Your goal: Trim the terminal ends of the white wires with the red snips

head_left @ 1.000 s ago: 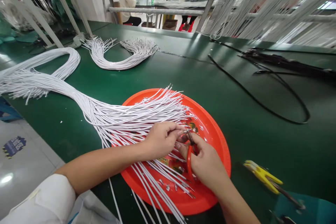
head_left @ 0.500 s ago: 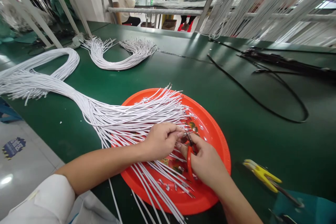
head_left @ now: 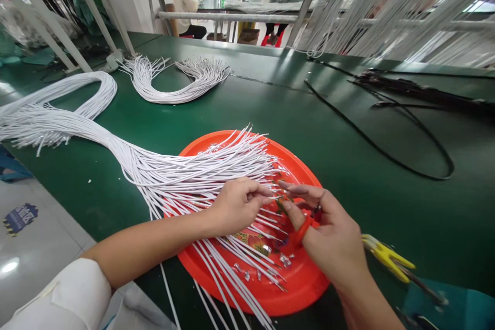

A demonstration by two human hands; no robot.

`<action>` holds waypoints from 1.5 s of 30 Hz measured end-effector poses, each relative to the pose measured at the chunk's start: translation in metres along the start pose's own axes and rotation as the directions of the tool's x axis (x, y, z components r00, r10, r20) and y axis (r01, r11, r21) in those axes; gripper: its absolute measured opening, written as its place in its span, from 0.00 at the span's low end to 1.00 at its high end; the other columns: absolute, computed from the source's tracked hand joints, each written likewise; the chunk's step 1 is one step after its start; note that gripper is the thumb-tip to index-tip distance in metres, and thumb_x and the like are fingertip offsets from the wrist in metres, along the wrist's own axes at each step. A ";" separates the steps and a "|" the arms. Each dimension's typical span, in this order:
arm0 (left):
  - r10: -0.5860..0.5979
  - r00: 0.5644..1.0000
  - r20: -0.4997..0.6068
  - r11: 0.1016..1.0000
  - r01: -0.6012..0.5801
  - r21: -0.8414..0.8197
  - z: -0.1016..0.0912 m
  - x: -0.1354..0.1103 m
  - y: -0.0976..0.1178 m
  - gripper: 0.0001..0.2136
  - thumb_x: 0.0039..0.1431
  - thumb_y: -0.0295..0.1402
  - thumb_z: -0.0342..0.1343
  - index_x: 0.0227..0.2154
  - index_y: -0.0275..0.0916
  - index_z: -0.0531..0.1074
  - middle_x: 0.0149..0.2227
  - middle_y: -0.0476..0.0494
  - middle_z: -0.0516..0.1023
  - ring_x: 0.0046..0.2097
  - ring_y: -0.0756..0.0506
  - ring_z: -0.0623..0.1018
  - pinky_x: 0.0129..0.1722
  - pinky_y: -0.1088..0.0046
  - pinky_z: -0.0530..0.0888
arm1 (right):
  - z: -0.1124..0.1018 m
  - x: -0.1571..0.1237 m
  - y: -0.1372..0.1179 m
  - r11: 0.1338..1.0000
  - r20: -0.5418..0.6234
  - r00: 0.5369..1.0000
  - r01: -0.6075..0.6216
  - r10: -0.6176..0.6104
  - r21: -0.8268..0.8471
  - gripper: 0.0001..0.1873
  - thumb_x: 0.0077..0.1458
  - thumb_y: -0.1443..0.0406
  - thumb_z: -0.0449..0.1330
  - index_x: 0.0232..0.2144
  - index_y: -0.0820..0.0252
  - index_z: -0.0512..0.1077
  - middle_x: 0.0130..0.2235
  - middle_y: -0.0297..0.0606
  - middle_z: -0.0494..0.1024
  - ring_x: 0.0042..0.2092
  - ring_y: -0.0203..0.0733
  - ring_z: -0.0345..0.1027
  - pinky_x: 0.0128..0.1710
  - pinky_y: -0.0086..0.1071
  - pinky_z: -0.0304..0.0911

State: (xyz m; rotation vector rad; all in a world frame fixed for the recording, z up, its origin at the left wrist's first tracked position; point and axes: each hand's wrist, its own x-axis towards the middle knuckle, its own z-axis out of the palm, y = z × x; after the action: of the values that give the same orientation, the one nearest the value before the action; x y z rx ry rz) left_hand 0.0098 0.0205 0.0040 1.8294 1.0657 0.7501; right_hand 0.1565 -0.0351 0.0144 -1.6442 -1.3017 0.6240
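Observation:
A thick bundle of thin white wires (head_left: 162,175) runs from the left across the green table, its ends fanned over a round red-orange tray (head_left: 309,278). My left hand (head_left: 237,203) rests on the fanned ends and pinches a single wire tip between thumb and forefinger. My right hand (head_left: 328,237) hovers just right of it over the tray. A small red-handled cutter (head_left: 303,229) is hooked around its fingers while the thumb and forefinger stretch toward the wire tips. Small cut scraps (head_left: 284,260) lie in the tray.
A yellow-handled tool (head_left: 386,258) lies right of the tray. Another white wire bundle (head_left: 181,80) sits farther back, black cables (head_left: 386,129) loop at the right, and white wires hang from a rack (head_left: 386,5). Two people sit in the background.
My right hand has lifted and swung to the right, away from the wire tip it was cutting, and its fingers have opened out. My left hand stayed on the wires.

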 end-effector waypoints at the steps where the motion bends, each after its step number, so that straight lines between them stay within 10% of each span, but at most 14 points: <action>1: -0.001 1.000 0.005 1.000 0.001 0.004 0.000 0.000 0.000 0.07 0.54 0.30 0.53 0.32 0.37 0.76 0.28 0.47 0.74 0.31 0.50 0.71 0.32 0.76 0.67 | 0.000 0.000 0.001 0.999 0.010 1.000 0.028 -0.028 -0.016 0.11 0.49 0.59 0.58 0.36 0.55 0.69 0.40 0.38 0.77 0.33 0.39 0.69 0.37 0.35 0.64; 6: 0.048 0.996 0.072 0.994 -0.055 0.094 -0.002 -0.001 0.000 0.08 0.54 0.29 0.51 0.32 0.39 0.76 0.29 0.46 0.76 0.34 0.49 0.72 0.36 0.74 0.67 | -0.006 0.002 0.010 0.884 0.095 0.957 0.288 -0.273 -0.367 0.09 0.49 0.64 0.54 0.34 0.53 0.72 0.33 0.37 0.78 0.34 0.43 0.70 0.35 0.35 0.64; 11: 0.029 0.988 0.149 0.982 -0.056 0.182 -0.003 0.000 0.001 0.09 0.54 0.27 0.50 0.31 0.38 0.76 0.31 0.45 0.77 0.35 0.48 0.73 0.36 0.74 0.68 | -0.011 0.004 0.018 0.544 0.381 0.780 0.621 -0.496 -0.564 0.22 0.42 0.73 0.49 0.38 0.55 0.73 0.34 0.40 0.78 0.34 0.43 0.70 0.33 0.32 0.60; 17: 0.019 0.972 0.235 0.975 -0.070 0.213 -0.005 0.001 0.001 0.11 0.52 0.25 0.49 0.33 0.37 0.76 0.33 0.44 0.78 0.35 0.47 0.74 0.36 0.74 0.69 | -0.010 0.002 0.017 0.305 0.488 0.704 0.684 -0.516 -0.663 0.19 0.41 0.73 0.51 0.38 0.57 0.72 0.25 0.39 0.75 0.24 0.39 0.64 0.24 0.30 0.50; 26: 0.082 0.923 0.376 0.949 -0.188 0.254 -0.003 -0.002 -0.006 0.11 0.52 0.22 0.49 0.31 0.40 0.76 0.31 0.45 0.77 0.36 0.47 0.73 0.38 0.74 0.67 | -0.012 0.004 0.022 0.553 0.554 0.769 0.626 -0.319 -0.550 0.15 0.41 0.73 0.49 0.33 0.58 0.67 0.20 0.33 0.69 0.23 0.38 0.63 0.22 0.28 0.48; 33: 0.198 0.784 0.589 0.913 -0.366 0.179 -0.012 0.003 0.001 0.09 0.57 0.26 0.49 0.34 0.39 0.75 0.31 0.46 0.74 0.34 0.49 0.72 0.33 0.78 0.65 | -0.024 0.010 0.009 0.976 0.643 0.766 0.138 0.003 -0.168 0.02 0.47 0.67 0.52 0.24 0.56 0.63 0.24 0.31 0.69 0.27 0.37 0.63 0.26 0.29 0.60; 38: 0.215 0.752 0.623 0.961 -0.278 0.004 -0.020 0.007 0.005 0.07 0.56 0.26 0.52 0.34 0.34 0.75 0.31 0.46 0.74 0.32 0.52 0.72 0.33 0.81 0.66 | -0.027 0.013 0.012 0.992 0.627 0.776 -0.120 0.067 0.043 0.07 0.44 0.65 0.59 0.22 0.57 0.62 0.24 0.29 0.65 0.27 0.35 0.60 0.27 0.28 0.60; 45: 0.263 0.827 0.498 0.959 -0.279 -0.044 -0.020 0.006 0.005 0.06 0.55 0.26 0.53 0.32 0.34 0.74 0.30 0.46 0.74 0.32 0.52 0.71 0.34 0.80 0.66 | -0.020 0.014 0.020 0.883 0.607 0.787 -0.356 0.108 0.305 0.16 0.42 0.61 0.65 0.23 0.57 0.59 0.24 0.28 0.65 0.27 0.34 0.61 0.30 0.30 0.61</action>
State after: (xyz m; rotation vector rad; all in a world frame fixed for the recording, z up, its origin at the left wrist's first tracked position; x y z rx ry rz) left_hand -0.0026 0.0320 0.0175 2.0742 0.4839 0.3746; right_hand 0.1869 -0.0293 0.0080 -1.3120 -1.2561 1.5426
